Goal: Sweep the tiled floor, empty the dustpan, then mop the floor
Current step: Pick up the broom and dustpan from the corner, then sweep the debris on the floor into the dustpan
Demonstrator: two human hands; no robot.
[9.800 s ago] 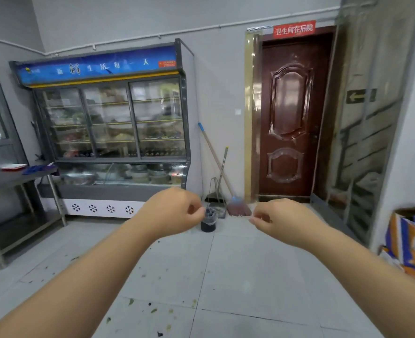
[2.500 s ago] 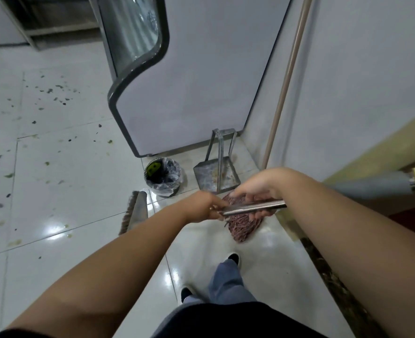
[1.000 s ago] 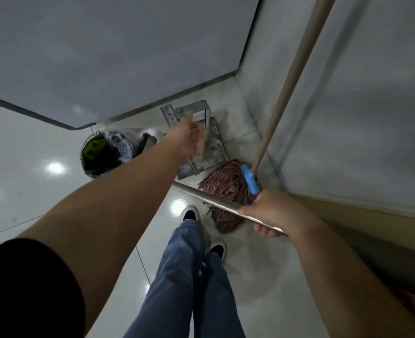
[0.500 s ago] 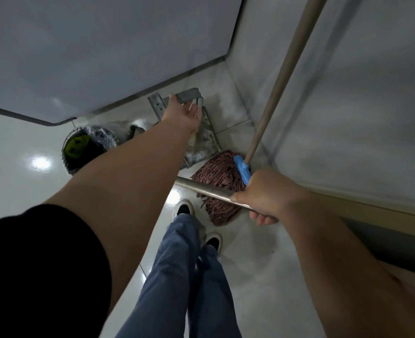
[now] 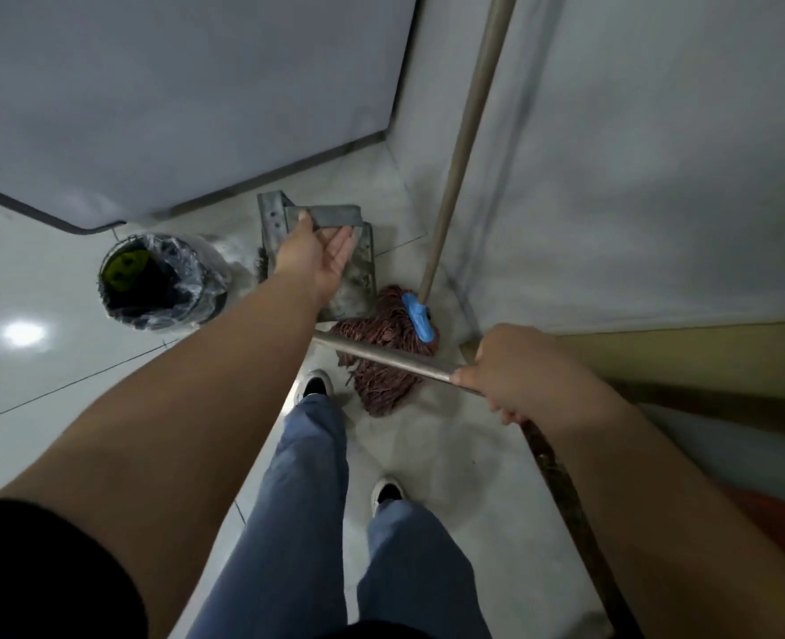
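A grey metal dustpan (image 5: 357,281) stands in the corner between the display cabinet and the wall. My left hand (image 5: 317,253) reaches down to its upright handle (image 5: 335,215); the thumb lies over the top bar and the fingers curl behind it. My right hand (image 5: 515,366) grips a metal broom handle (image 5: 381,356), which runs left behind my left forearm; the broom head is hidden. A mop with a reddish string head (image 5: 381,385) and blue clamp (image 5: 418,315) rests on the floor, its tan pole (image 5: 464,131) leaning against the wall.
A small bin (image 5: 155,283) with a plastic liner stands left of the dustpan. The cabinet's grey side (image 5: 174,85) closes the corner at the back, the wall (image 5: 658,177) on the right. A brown door threshold (image 5: 566,481) runs beside my feet.
My left hand has let go of the broom handle, reached down to the dustpan and closed on its handle. My right hand keeps hold of the broom handle.
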